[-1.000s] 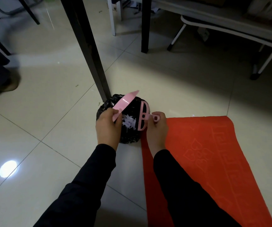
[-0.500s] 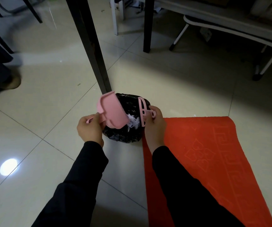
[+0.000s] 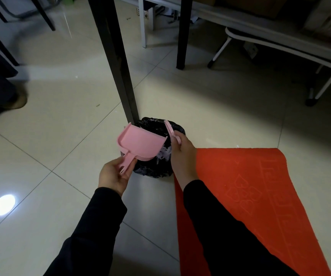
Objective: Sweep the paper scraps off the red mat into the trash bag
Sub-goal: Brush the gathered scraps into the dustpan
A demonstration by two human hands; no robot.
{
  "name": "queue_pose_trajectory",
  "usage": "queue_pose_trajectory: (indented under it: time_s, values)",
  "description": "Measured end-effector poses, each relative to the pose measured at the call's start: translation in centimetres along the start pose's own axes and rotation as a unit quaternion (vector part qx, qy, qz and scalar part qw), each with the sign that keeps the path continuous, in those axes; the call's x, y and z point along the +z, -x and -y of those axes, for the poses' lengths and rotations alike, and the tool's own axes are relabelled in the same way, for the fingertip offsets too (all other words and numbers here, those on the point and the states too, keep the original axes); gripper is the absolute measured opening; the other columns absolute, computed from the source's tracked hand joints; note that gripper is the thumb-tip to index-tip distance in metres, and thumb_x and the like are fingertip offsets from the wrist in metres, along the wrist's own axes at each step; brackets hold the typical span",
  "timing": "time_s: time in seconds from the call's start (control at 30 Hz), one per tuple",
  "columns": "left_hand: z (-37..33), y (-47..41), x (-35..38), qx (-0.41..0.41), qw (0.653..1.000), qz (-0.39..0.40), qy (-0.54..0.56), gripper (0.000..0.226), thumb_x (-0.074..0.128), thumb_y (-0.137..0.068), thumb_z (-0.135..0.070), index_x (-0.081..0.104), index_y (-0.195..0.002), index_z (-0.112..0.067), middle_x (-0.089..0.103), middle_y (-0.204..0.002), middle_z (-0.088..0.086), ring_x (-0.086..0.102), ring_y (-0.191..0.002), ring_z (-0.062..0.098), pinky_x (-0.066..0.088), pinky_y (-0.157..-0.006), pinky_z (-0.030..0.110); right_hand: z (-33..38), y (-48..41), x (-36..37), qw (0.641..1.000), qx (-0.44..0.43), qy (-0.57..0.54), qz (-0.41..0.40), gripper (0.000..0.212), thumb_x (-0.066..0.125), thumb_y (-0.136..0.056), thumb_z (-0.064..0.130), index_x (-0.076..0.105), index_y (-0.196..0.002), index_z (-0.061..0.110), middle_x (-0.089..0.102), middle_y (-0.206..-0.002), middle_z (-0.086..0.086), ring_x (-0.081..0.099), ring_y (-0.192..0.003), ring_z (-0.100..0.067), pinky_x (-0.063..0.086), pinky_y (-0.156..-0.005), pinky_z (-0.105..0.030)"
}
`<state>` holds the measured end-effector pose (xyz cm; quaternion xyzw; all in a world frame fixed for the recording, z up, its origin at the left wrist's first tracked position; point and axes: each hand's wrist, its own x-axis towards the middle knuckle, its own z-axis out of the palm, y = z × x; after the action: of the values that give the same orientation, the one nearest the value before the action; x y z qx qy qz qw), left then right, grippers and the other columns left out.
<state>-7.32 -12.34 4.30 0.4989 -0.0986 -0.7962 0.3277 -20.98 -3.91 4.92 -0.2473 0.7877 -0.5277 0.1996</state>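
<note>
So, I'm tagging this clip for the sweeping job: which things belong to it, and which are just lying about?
In the job: pink dustpan in the left hand; pink brush in the right hand; black trash bag with paper scraps in it; red mat.
Lying about: black table leg; white furniture leg; shoes at left.

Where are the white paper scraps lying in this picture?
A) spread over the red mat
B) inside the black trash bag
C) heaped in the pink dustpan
B: the paper scraps show white inside the black trash bag, between the pink dustpan held by the left hand and the pink brush in the right hand.
</note>
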Motion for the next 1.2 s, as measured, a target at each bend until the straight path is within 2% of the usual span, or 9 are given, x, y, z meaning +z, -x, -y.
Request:
queue_pose_trajectory:
  time_s: [0.13,0.23,0.37,0.47,0.67,0.87,0.93,1.03,1.2]
  values:
    - [0.7,-0.3,0.1,-0.028,0.999,0.028,-0.004,0.015,0.04,-0.092,0.005,0.055,-0.094,0.006,0.061,-0.096,0.019,0.063,-0.086,0.031,0.058,-0.068,0.034,1.0,1.2,0.5,0.999,-0.018,0.014,0.043,0.038,0.04,-0.1,0.02,0.045,-0.137,0.013,0.052,-0.126,-0.004,0.05,-0.112,-0.013,0.042,-0.095,-0.018]
    - [1.3,-0.6,0.0,-0.047,0.997,0.055,-0.006,0.02,0.039,-0.093,0.003,0.056,-0.103,0.007,0.061,-0.102,0.019,0.061,-0.095,0.031,0.059,-0.069,0.031,1.2,2.0,1.0,0.993,-0.058,0.056,0.089,0.037,0.039,-0.1,0.016,0.044,-0.136,0.009,0.049,-0.128,0.0,0.046,-0.121,-0.013,0.036,-0.097,-0.016]
    - [2.1,-0.7,0.0,-0.057,0.994,0.088,-0.023,0.024,0.039,-0.094,-0.001,0.056,-0.11,0.003,0.062,-0.106,0.017,0.061,-0.098,0.027,0.056,-0.078,0.026,1.0,2.7,1.8,0.974,-0.083,0.155,0.142,0.044,0.036,-0.099,0.01,0.034,-0.143,0.009,0.033,-0.149,-0.009,0.029,-0.139,-0.021,0.029,-0.112,-0.028]
    - [2.5,-0.5,0.2,-0.057,0.992,0.113,-0.028,0.025,0.037,-0.095,-0.003,0.06,-0.105,0.0,0.066,-0.098,0.014,0.064,-0.089,0.023,0.057,-0.073,0.024,1.2,3.4,2.4,0.959,-0.105,0.196,0.178,0.049,0.038,-0.097,0.003,0.03,-0.145,0.008,0.024,-0.153,-0.011,0.021,-0.143,-0.023,0.02,-0.115,-0.026]
    - [2.7,0.1,0.4,-0.057,0.983,0.16,-0.065,0.028,0.037,-0.096,-0.007,0.064,-0.104,-0.007,0.073,-0.084,0.008,0.071,-0.075,0.016,0.058,-0.064,0.022,1.6,4.1,3.8,0.937,-0.096,0.243,0.232,0.052,0.036,-0.095,0.002,0.026,-0.146,0.006,0.017,-0.155,-0.016,0.02,-0.143,-0.03,0.022,-0.116,-0.035]
    - [2.4,-0.5,-0.1,-0.061,0.982,0.164,-0.077,0.032,0.038,-0.096,-0.009,0.057,-0.123,-0.005,0.07,-0.099,0.009,0.065,-0.096,0.02,0.052,-0.087,0.029,1.8,4.5,4.2,0.93,-0.09,0.267,0.237,0.057,0.037,-0.098,0.017,0.013,-0.148,0.003,0.013,-0.156,-0.015,0.014,-0.144,-0.027,0.014,-0.118,-0.034]
    - [2.1,-0.4,-0.1,-0.059,0.982,0.164,-0.079,0.033,0.036,-0.097,-0.008,0.064,-0.113,-0.007,0.072,-0.093,0.006,0.069,-0.088,0.017,0.055,-0.08,0.025,1.9,4.7,4.5,0.924,-0.092,0.276,0.247,0.059,0.035,-0.098,0.02,0.011,-0.148,0.002,0.01,-0.157,-0.014,0.008,-0.145,-0.025,0.006,-0.119,-0.033]
    - [1.6,0.0,0.0,-0.057,0.982,0.164,-0.081,0.046,0.035,-0.097,-0.007,0.077,-0.078,-0.009,0.073,-0.077,0.005,0.071,-0.07,0.013,0.058,-0.06,0.021,2.0,5.2,5.1,0.918,-0.09,0.289,0.255,0.061,0.034,-0.097,0.022,0.009,-0.148,0.001,0.008,-0.158,-0.013,0.005,-0.145,-0.025,0.002,-0.119,-0.035]
    - [0.9,0.0,-0.3,-0.056,0.98,0.175,-0.081,0.037,0.034,-0.1,-0.018,0.068,-0.088,-0.008,0.071,-0.076,0.005,0.07,-0.07,0.014,0.058,-0.062,0.021,2.0,5.5,6.1,0.913,-0.087,0.327,0.229,0.06,0.017,-0.094,0.034,0.016,-0.148,0.007,0.018,-0.155,-0.011,0.014,-0.141,-0.028,0.008,-0.117,-0.041]
